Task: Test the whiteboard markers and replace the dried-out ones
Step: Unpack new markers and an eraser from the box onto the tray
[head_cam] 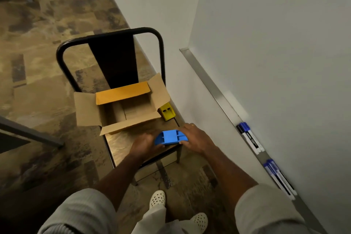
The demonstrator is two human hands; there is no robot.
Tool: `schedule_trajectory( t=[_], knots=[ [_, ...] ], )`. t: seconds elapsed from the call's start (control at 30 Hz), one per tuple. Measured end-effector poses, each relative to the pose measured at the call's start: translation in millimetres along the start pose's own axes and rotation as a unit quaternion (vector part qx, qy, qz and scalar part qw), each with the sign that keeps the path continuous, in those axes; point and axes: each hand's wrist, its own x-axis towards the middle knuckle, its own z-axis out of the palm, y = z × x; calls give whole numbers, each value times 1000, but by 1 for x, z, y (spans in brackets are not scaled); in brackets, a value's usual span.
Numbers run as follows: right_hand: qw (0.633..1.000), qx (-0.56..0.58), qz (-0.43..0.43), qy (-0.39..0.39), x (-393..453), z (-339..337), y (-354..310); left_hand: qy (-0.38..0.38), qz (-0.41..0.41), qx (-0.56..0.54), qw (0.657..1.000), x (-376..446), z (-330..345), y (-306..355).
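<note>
**Both hands on a blue holder at the chair seat**

While the person stood over a black metal chair (106, 59) set against the wall, both hands met at a blue plastic holder (171, 137) near the front edge of the seat. The left hand (144, 144) gripped its left end, fingers curled under the rounded edge and thumb toward the top. The right hand (195, 137) held the right end, fingers wrapped over the far side and the thumb lying along the near edge. Whether the holder rested on the seat or was lifted just clear of it could not be told.

Behind the holder, an open cardboard box (125, 110) sat on the seat with all four flaps spread; its inside looked bare apart from some cardboard at the bottom. A yellow plastic holder (167, 113) lay just beside the box's right flap, at the seat's right edge.

The whiteboard markers stayed out of reach of either hand, on the metal tray (212, 85) running along the bottom of the whiteboard (275, 53) to the right. One blue-capped pair (249, 137) lay farther along the tray, and a second blue-capped pair (279, 177) lay nearer the person, well apart from the first. All were capped.

Grey sleeves (266, 209) covered the upper forearms, and white perforated clogs (157, 198) showed on the patterned floor below.
</note>
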Motion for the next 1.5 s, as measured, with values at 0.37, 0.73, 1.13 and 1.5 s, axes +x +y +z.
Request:
schedule_trajectory(
  t=[0.37, 0.73, 1.13, 1.5],
  knots=[
    [977, 40, 142, 151, -133, -12, 77, -23, 222, 40, 974, 43, 10, 128],
    [912, 41, 303, 272, -325, -1, 145, -57, 432, 29, 899, 29, 81, 310],
    [847, 74, 412, 328, -505, 63, 184, -80, 548, 27, 832, -39, 196, 451],
    [833, 99, 432, 331, -561, 123, 207, -89, 576, 60, 810, -67, 268, 482]
  ],
)
